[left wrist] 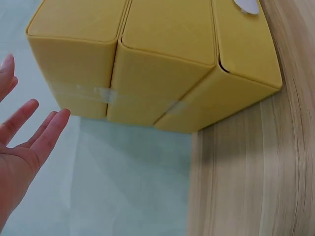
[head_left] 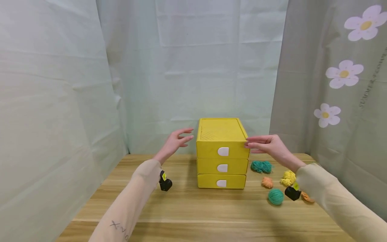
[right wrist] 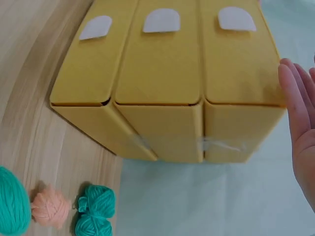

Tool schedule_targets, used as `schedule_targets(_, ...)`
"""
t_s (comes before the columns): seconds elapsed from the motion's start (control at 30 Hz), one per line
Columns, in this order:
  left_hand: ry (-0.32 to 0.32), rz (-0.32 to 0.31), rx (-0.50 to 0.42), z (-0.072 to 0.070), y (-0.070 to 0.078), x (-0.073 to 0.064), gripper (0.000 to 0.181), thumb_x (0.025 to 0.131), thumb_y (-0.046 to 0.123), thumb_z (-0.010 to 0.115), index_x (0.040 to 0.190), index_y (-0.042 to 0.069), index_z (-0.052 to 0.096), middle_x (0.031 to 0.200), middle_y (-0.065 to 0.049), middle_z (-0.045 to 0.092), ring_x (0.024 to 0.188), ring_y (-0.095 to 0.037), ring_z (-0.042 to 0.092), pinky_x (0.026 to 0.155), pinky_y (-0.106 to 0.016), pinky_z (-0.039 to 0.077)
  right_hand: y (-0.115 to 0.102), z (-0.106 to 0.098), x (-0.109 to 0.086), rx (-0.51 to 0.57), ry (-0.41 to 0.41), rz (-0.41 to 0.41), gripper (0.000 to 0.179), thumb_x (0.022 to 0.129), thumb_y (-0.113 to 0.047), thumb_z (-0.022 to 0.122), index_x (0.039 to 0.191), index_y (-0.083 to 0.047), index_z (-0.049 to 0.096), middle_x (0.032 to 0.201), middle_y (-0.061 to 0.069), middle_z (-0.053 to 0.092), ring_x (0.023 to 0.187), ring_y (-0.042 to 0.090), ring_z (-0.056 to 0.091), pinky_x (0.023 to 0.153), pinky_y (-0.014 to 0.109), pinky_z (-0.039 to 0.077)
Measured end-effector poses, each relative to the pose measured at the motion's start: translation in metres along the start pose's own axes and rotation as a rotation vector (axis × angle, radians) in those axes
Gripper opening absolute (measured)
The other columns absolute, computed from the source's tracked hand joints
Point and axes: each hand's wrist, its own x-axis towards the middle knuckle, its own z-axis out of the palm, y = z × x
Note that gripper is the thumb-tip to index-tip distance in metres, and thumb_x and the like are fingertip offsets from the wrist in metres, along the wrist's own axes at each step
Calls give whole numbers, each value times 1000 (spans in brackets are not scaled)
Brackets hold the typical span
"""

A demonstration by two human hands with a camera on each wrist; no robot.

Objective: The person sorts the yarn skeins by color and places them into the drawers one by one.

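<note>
A yellow three-drawer box [head_left: 222,166] stands toward the back of the wooden table, each drawer front bearing a white tab [head_left: 223,151]. To its left hovers my left hand [head_left: 178,139], fingers spread and apart from the box; the left wrist view has that hand [left wrist: 24,147] beside the box's side wall [left wrist: 74,73]. My right hand [head_left: 266,144] is at the box's top right front corner with extended fingers. In the right wrist view the fingertips of this hand [right wrist: 302,113] are close to the edge; whether they touch is unclear. Clear tape [right wrist: 224,144] runs across the drawer sides.
Right of the box lie a teal yarn skein [head_left: 261,166], a small orange yarn ball [head_left: 267,182], a yellow yarn bundle [head_left: 288,178], a teal yarn ball [head_left: 275,196] and another orange piece [head_left: 307,197], partly behind the right wrist camera [head_left: 292,193]. Pale curtains [head_left: 211,67] surround the table [head_left: 181,215].
</note>
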Motion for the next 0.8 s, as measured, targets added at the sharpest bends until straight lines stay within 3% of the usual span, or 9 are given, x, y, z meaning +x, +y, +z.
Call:
schedule_targets(0.13, 2, -12, -30, 4, -1, 2, 42, 89, 19, 59, 130, 9, 50, 126, -13, 46, 107, -32, 50, 79, -41, 46, 2, 7, 4, 19, -18, -6, 41, 83, -11, 66, 116, 11, 55, 106, 20, 61, 96, 33, 58, 76, 41, 47)
schedule_targets(0.23, 18, -19, -33, 6, -9, 7, 42, 88, 22, 61, 128, 12, 53, 125, -9, 48, 105, -27, 53, 77, -38, 48, 3, 12, 7, 33, -22, 0, 41, 83, -10, 66, 116, 11, 55, 106, 20, 60, 96, 31, 58, 77, 43, 46)
schedule_targets(0.47, 66, -44, -80, 10, -8, 14, 41, 87, 19, 63, 126, 9, 55, 123, -10, 48, 104, -28, 53, 76, -39, 48, 7, 23, 14, 29, -62, 2, 42, 83, -12, 66, 118, 10, 55, 109, 19, 59, 98, 30, 57, 80, 44, 44)
schedule_targets(0.67, 55, -76, -81, 13, -9, 18, 44, 88, 20, 61, 129, 6, 50, 127, -14, 45, 107, -28, 50, 78, -41, 47, 12, 31, 17, 48, -71, 0, 41, 83, -8, 65, 118, 11, 54, 107, 20, 60, 98, 33, 57, 80, 47, 43)
schedule_targets(0.8, 49, -112, -92, 16, -9, 20, 48, 88, 27, 61, 131, 10, 50, 131, -15, 41, 109, -26, 48, 80, -44, 45, 15, 34, 19, 36, -75, 3, 40, 84, -8, 64, 118, 10, 55, 106, 20, 60, 98, 33, 57, 79, 46, 44)
